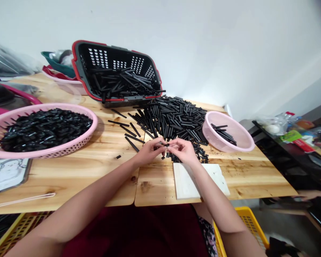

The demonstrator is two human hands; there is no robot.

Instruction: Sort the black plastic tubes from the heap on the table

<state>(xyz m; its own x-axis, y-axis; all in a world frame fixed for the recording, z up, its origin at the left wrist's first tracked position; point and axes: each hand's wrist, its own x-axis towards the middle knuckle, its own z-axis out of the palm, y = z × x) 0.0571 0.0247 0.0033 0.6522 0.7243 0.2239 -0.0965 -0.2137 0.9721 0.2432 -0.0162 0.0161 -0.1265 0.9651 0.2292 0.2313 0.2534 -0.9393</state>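
Note:
My left hand (151, 151) and my right hand (184, 150) meet over the middle of the table, fingertips pinched together. Between them is a small dark piece (168, 144), mostly covered by the fingers, so its exact shape is hard to make out. Just beyond lies a big heap of black tubes (176, 116). Short black pieces (202, 155) lie scattered beside and under my right hand. A pale board (215, 176) rests under my right forearm.
A black basket with a red rim (117, 96) leans at the back, holding longer tubes. The left pink basket (93, 125) is full of shiny black parts. A smaller pink basket (243, 139) with a few tubes stands right. Yellow crates (253, 225) sit below the table (117, 178).

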